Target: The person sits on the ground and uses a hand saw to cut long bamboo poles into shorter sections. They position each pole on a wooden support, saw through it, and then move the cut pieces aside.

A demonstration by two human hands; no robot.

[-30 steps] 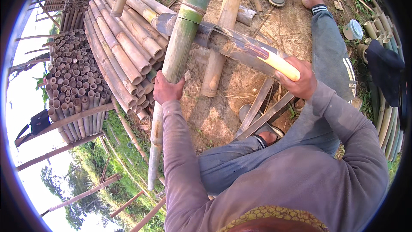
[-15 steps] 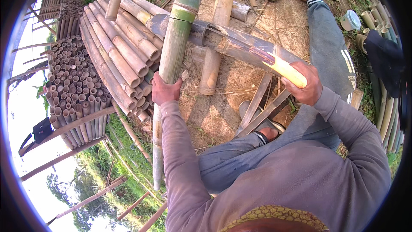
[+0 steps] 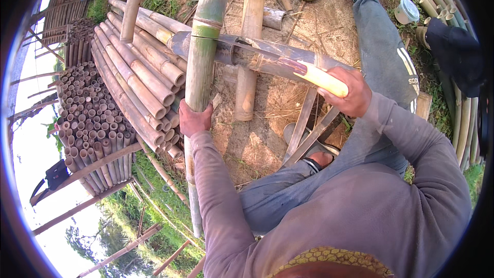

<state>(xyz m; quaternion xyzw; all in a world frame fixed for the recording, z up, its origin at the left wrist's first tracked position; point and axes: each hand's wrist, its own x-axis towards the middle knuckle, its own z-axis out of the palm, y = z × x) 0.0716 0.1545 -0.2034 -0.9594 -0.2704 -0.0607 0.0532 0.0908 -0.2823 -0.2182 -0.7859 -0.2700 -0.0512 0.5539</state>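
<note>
One greenish bamboo pole [image 3: 199, 72] crosses the frame's upper centre, fingers of the left hand [image 3: 195, 118] wrapped around it; right of centre, the right hand [image 3: 354, 93] clenches a saw's pale handle [image 3: 323, 79]. Cut poles [image 3: 136, 63] lie upper left.

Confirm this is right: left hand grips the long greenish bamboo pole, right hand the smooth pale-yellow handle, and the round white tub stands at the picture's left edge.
The tub is not there: the head view shows it at the upper right, beside the blue-grey trouser leg. The left hand does grip the pole, and the right hand the handle.
</note>
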